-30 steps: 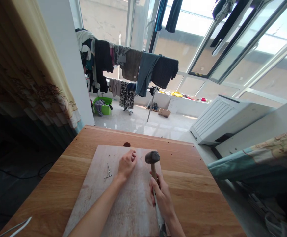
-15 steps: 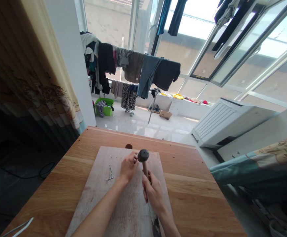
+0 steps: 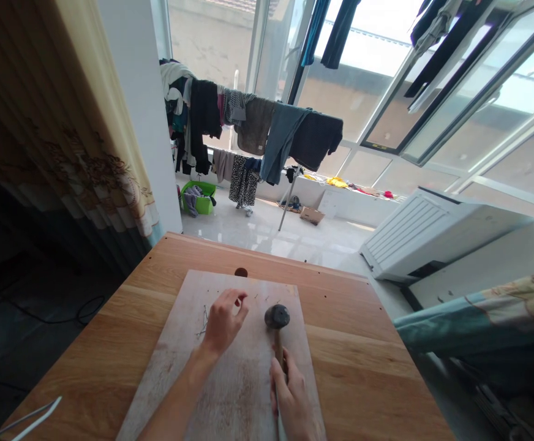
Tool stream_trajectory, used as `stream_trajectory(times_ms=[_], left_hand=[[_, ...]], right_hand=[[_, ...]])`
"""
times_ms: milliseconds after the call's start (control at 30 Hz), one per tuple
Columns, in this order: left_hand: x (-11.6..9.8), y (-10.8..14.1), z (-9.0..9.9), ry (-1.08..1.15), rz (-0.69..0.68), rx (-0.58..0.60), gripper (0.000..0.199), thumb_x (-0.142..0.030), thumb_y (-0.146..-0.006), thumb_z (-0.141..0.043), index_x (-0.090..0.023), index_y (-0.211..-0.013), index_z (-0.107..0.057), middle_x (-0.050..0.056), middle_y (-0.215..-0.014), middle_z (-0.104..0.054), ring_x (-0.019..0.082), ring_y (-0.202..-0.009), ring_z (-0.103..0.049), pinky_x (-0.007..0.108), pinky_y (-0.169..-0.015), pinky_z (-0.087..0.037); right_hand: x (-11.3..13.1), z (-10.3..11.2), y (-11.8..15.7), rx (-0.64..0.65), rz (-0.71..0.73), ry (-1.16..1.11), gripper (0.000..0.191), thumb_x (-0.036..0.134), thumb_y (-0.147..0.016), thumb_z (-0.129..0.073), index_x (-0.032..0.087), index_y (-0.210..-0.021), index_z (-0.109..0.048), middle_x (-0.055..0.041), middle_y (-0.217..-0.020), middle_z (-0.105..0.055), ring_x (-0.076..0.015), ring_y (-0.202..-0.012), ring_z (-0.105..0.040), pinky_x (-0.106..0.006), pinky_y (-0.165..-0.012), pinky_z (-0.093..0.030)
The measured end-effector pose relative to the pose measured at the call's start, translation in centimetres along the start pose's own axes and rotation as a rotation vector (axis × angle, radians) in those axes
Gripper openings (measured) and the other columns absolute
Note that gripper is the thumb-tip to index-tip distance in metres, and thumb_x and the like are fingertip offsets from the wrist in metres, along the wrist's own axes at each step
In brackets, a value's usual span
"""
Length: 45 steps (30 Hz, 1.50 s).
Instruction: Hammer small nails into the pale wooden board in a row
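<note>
My right hand [image 3: 291, 392] is wrapped round the wooden handle of a black-headed mallet [image 3: 277, 316], its head over the right part of a whitish wooden board [image 3: 234, 386]. Over the board's left half is my left hand [image 3: 223, 320], with thumb and index finger apart and nothing visible between them. Beside that hand lies a small group of silvery nails [image 3: 204, 320], partly covered by it. A few thin nail-like bits [image 3: 267, 299] show near the board's far edge, too small to make out clearly.
The board rests on a wooden tabletop [image 3: 363, 355] with a dark round hole [image 3: 240, 272] near its far edge. White strips [image 3: 37, 419] show at the near left corner. Beyond stand a laundry rack with clothes [image 3: 253, 125] and a green basket [image 3: 199, 199]. Curtains [image 3: 111, 153] hang at both sides.
My left hand has moved left and nearer, away from the far edge toward the loose nails, and its fingers have parted. The mallet has come lower and nearer in my right hand.
</note>
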<state>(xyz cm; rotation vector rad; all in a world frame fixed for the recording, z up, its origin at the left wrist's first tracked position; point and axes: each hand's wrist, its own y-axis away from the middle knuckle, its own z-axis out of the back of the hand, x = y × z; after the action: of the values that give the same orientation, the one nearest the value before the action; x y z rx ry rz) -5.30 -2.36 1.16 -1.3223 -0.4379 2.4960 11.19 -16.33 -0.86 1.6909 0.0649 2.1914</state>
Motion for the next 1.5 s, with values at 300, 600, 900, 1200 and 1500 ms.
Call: stream_trajectory(times_ms=[300,600,900,1200,1500], left_hand=[[1.6,3.0,8.7,-0.454,0.027,0.379,0.008,-0.018,-0.087,-0.053,-0.023,-0.085,-0.059,0.005,-0.095,-0.064,0.023,-0.094,-0.061,0.034,-0.081,-0.045],[1.5,2.1,8.4,-0.588,0.014,0.5,0.016,-0.01,-0.078,-0.053,-0.022,-0.08,-0.063,0.009,-0.103,-0.065,0.025,-0.096,-0.062,0.036,-0.084,-0.047],[1.2,1.0,8.2,-0.402,0.213,0.433,0.011,-0.018,-0.085,-0.054,-0.023,-0.077,-0.06,0.0,-0.073,-0.068,0.019,-0.07,-0.063,0.03,-0.069,-0.042],[1.4,-1.8,-0.7,0.065,0.27,0.063,0.014,-0.023,-0.089,-0.059,-0.024,-0.099,-0.069,0.0,-0.084,-0.075,0.014,-0.071,-0.067,0.024,-0.068,-0.049],[1.7,-1.8,-2.9,-0.007,0.206,0.073,0.021,-0.016,-0.091,-0.056,-0.025,-0.105,-0.069,0.0,-0.094,-0.074,0.012,-0.067,-0.063,0.025,-0.073,-0.049]], right_hand=[[0.3,0.2,0.0,0.044,-0.035,0.04,0.067,0.066,-0.094,-0.048,0.011,-0.131,-0.058,0.0063,-0.047,-0.051,-0.0189,-0.041,-0.052,-0.028,-0.042,-0.043],[-0.7,-0.4,-0.1,-0.017,0.004,0.024,0.07,0.068,-0.093,-0.049,0.011,-0.131,-0.058,0.0062,-0.046,-0.049,-0.02,-0.04,-0.05,-0.03,-0.042,-0.046],[-0.4,-0.2,0.0,-0.021,-0.011,0.019,0.075,0.069,-0.09,-0.053,0.008,-0.134,-0.058,0.0052,-0.048,-0.052,-0.021,-0.042,-0.053,-0.031,-0.044,-0.046],[-0.9,-0.5,0.0,-0.025,0.004,0.008,0.068,0.067,-0.093,-0.05,0.011,-0.13,-0.059,0.0053,-0.05,-0.051,-0.0193,-0.039,-0.05,-0.03,-0.04,-0.044],[-1.6,-0.4,-0.3,-0.052,0.007,0.014,0.068,0.066,-0.092,-0.053,0.011,-0.131,-0.061,0.0045,-0.048,-0.053,-0.0216,-0.042,-0.055,-0.031,-0.043,-0.044]])
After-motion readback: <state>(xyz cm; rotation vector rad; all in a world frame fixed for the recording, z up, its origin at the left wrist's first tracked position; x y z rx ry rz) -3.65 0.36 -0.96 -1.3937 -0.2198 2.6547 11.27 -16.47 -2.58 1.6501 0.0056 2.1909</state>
